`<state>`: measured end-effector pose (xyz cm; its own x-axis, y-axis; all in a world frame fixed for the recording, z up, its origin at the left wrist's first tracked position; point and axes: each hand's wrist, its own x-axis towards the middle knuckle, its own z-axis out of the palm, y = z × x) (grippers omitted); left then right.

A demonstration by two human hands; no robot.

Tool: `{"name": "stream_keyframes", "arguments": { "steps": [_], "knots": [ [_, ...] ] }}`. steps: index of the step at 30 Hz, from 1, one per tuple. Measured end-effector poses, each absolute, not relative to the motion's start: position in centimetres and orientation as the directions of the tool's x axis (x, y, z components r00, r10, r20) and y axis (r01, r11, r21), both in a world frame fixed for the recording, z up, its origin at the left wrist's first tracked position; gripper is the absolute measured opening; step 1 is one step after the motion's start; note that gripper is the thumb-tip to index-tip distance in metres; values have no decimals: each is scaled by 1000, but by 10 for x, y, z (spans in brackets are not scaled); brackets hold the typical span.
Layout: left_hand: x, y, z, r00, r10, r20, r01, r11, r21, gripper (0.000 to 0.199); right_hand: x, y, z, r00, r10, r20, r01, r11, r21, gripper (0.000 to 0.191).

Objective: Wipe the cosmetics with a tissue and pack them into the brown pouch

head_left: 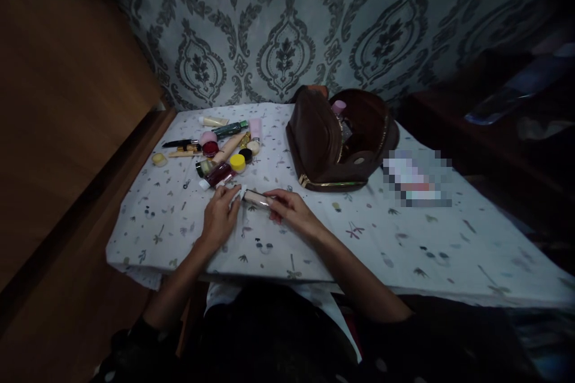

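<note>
My right hand point(290, 210) grips a small beige cosmetic bottle point(257, 198) with clear sides, held almost level just above the table's near half. At the bottle's left end, my left hand point(221, 210) has its thumb and fingers closed around a small white piece point(243, 191). Whether that piece is the cap or something separate I cannot tell. Just beyond my left hand lie a dark red bottle point(220, 174) with a white cap and a round yellow-lidded jar point(238, 162).
More cosmetics lie behind: a green tube point(230, 129), a pink tube point(255, 128), a black-lidded jar point(245, 155) and others. An unzipped brown bag point(314, 137) stands at the back right, beside a blurred-out item point(415, 179). A wooden cabinet point(67, 102) borders the left.
</note>
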<state>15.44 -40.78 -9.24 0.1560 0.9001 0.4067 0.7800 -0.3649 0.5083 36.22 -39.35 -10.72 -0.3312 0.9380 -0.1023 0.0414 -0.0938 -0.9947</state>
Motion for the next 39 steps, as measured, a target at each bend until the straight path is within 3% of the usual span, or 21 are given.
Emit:
{"name": "stream_keyframes", "arguments": {
  "steps": [11,16,20,25,30,32,36,39],
  "knots": [
    [196,-438,-86,344,862,373,756,-490,434,40,357,-390,-106,-287,929,-235,-158,-288,-945,56],
    [192,-444,-88,368,828,423,707,-545,452,38,355,-386,-92,-280,898,-339,-16,-358,-934,51],
    [182,-444,-86,401,778,485,660,-612,437,39,351,-378,-83,-375,835,-403,131,-382,-915,49],
    [177,-449,-84,488,707,512,701,-667,253,47,345,-373,-80,-473,756,-452,98,-465,-880,43],
    [175,-456,-87,559,724,404,777,-627,49,44,346,-375,-77,-532,728,-433,-139,-579,-803,32],
    [170,-456,-87,563,688,458,740,-666,90,36,348,-376,-77,-563,723,-401,-221,-599,-770,32],
    [163,-454,-82,392,659,641,596,-713,369,30,351,-381,-79,-569,757,-321,-343,-573,-745,35],
    [166,-450,-75,279,697,660,541,-682,491,29,348,-391,-81,-566,773,-287,-395,-560,-728,34]
  ]
}}
